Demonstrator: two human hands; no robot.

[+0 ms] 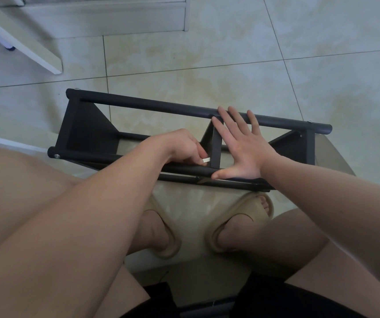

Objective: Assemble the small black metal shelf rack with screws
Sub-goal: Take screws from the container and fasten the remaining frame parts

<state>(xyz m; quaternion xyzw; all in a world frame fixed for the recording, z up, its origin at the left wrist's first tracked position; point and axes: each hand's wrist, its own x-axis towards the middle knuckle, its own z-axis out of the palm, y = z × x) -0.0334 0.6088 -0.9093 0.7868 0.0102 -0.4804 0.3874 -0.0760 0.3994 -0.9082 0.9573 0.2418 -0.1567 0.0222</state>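
Note:
The black metal shelf rack (pixel 138 104) lies on the tiled floor in front of my feet, with round tubes along its far and near sides and flat panels between them. Silver screw heads show at its left corners (pixel 57 156). My left hand (pixel 182 148) pinches a small white tool (pixel 206 160) against the near tube, right beside the middle panel (pixel 216 145). My right hand (pixel 241 143) lies flat with fingers spread across the rack, fingertips on the far tube and thumb on the near tube.
A white furniture base (pixel 35 51) and a pale cabinet plinth (pixel 115 21) stand at the upper left. My feet in beige slippers (pixel 239 221) sit just behind the rack. A pale board edge (pixel 331 157) pokes out under the rack's right end.

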